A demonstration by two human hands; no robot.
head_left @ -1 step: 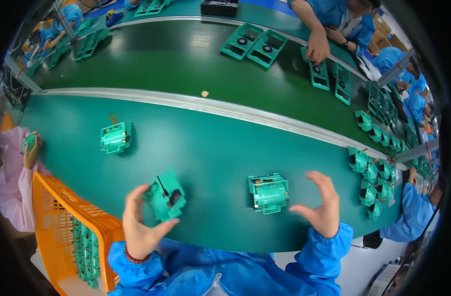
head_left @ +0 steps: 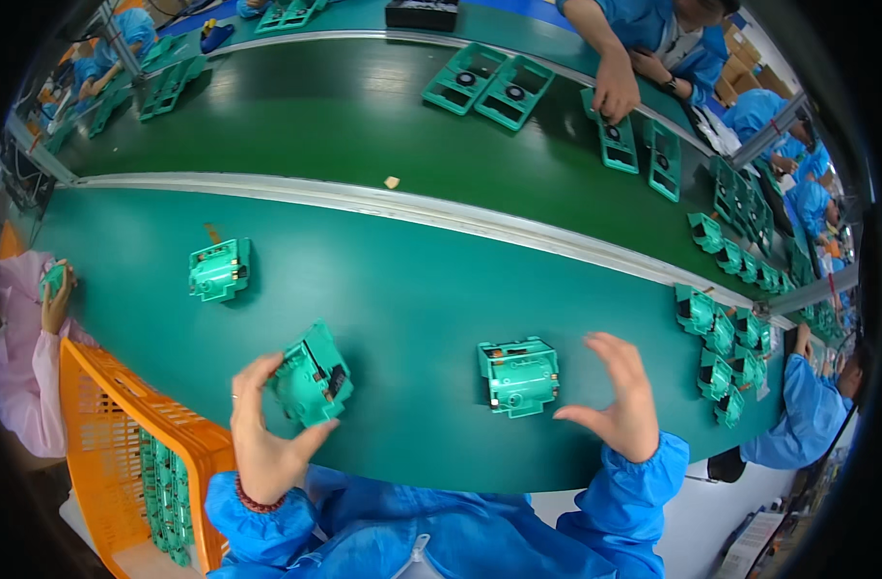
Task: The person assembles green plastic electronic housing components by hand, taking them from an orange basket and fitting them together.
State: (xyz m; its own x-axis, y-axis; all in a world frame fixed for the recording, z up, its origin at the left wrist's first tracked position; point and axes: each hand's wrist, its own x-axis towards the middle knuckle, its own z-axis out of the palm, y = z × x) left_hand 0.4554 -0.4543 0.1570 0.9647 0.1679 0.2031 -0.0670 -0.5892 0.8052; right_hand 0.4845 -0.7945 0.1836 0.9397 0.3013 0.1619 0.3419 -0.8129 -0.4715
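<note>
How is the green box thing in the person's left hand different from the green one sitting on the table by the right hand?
The held green part is gripped by the left hand and tilted at an angle; the resting green part sits flat on the green table, with nothing touching it. The right hand is open beside the resting part, apart from it. Both are the same green plastic and about the same size.

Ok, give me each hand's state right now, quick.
Left hand: closed on a green plastic housing, lifted off the table.
Right hand: open, empty, beside a second green housing.
</note>
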